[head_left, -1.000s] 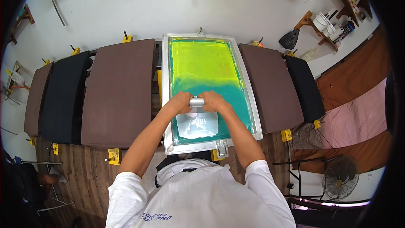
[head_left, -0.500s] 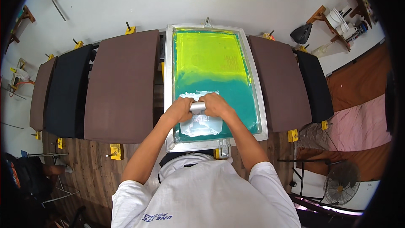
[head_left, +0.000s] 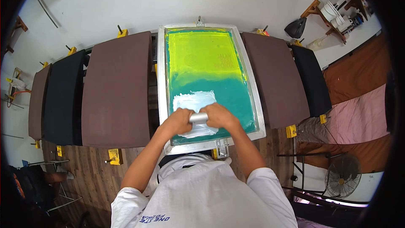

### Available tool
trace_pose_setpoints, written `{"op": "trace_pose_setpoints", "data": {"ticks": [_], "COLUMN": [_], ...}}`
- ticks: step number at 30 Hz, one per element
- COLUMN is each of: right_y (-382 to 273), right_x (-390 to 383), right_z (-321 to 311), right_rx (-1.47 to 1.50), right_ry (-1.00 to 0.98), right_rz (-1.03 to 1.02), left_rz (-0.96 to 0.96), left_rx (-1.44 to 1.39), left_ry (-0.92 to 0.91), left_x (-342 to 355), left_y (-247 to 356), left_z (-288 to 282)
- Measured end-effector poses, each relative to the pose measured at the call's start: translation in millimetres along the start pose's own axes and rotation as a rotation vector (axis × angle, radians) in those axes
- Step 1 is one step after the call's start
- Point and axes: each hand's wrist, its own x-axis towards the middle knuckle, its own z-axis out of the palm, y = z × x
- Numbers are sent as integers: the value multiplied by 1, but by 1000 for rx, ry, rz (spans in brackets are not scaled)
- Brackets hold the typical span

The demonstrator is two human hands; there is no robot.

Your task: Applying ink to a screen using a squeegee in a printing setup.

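My left hand [head_left: 180, 120] and my right hand [head_left: 217, 116] are closed round the two ends of a squeegee's silver metal handle [head_left: 198, 117]. It rests on the lower part of a screen in an aluminium frame [head_left: 259, 114], centred in front of me. The screen's far part is coated bright yellow-green [head_left: 198, 48] and its near part teal [head_left: 232, 101]. A patch of white ink [head_left: 194, 99] lies under and just beyond the squeegee, whose blade is hidden by my hands.
Brown platens [head_left: 114, 88] and black platens [head_left: 63, 101] flank the screen on yellow brackets [head_left: 115, 156]. Wooden shelves [head_left: 316, 6] hold white tubs. A fan [head_left: 341, 177] stands at lower right, fabric [head_left: 354, 118] above it. Another person [head_left: 42, 181] in dark clothing is at lower left.
My hands and the squeegee have moved down the screen toward me. White ink now covers more of the patch above the squeegee.
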Motion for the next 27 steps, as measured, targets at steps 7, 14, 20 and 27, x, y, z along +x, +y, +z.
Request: {"op": "trace_pose_setpoints", "data": {"ticks": [7,14,20,27], "right_y": [-7,-30,-23,-20], "right_x": [1,-79,-25,28], "right_z": [31,80,22,14], "right_rx": [-201,-55,-171,-318], "right_ry": [208,321,206,117], "right_rz": [51,22,0,-13], "left_rz": [106,69,16,-145], "left_rx": [-96,59,78,55], "left_ry": [254,315,318,354], "left_x": [-3,-71,-31,-20], "left_y": [-17,19,13,3], "left_z": [23,81,31,14]}}
